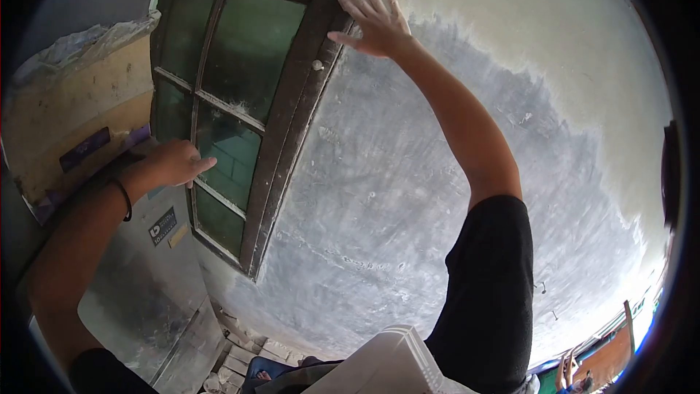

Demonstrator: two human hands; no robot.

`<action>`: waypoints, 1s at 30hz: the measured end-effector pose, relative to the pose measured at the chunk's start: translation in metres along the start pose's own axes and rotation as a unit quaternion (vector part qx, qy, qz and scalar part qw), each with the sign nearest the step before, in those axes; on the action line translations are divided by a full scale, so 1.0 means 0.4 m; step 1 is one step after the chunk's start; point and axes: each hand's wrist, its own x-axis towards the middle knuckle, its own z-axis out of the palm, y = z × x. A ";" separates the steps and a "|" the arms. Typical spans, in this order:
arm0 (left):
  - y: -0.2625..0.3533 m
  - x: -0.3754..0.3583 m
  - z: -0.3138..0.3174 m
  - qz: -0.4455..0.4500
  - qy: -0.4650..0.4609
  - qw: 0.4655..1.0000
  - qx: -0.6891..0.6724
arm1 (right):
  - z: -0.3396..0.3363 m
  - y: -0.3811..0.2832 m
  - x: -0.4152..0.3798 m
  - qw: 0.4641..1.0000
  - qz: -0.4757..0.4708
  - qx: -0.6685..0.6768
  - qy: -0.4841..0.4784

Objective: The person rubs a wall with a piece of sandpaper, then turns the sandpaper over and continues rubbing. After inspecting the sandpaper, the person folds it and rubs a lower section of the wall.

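My right hand (375, 23) is raised high with its fingers spread, against the upper side of the dark window frame (297, 113), where it borders the grey wall (379, 168). Pale dust coats its fingertips. At the left, my left hand (179, 163) is near the lower window panes, above the top of a grey metal cabinet (157, 270). Its fingers are curled, with one pointing right; whatever they hold, if anything, is hidden. A dark band circles the left wrist.
A cardboard sheet (95, 102) with torn plastic stands at the left. A round white knob (317, 65) is on the frame. A white object (386, 365) juts up at the bottom centre. Bricks (240, 354) lie below. Another person's raised arms (566, 372) show at the lower right.
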 end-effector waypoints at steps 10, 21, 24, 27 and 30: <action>0.013 -0.011 0.005 -0.010 0.002 1.000 -0.003 | -0.018 -0.010 0.039 1.000 0.010 -0.011 0.005; 0.013 -0.011 -0.003 -0.006 -0.005 1.000 -0.004 | -0.008 -0.012 0.051 1.000 0.010 0.010 0.026; 0.032 -0.018 -0.018 -0.034 -0.012 0.999 0.000 | -0.002 -0.030 0.017 0.999 0.008 0.023 0.046; 0.028 -0.018 -0.010 -0.028 -0.011 1.000 -0.006 | 0.015 -0.032 -0.016 0.996 -0.017 0.048 0.067; 0.019 -0.011 -0.007 -0.019 -0.014 1.000 -0.002 | 0.022 -0.007 0.035 0.996 -0.020 0.036 0.074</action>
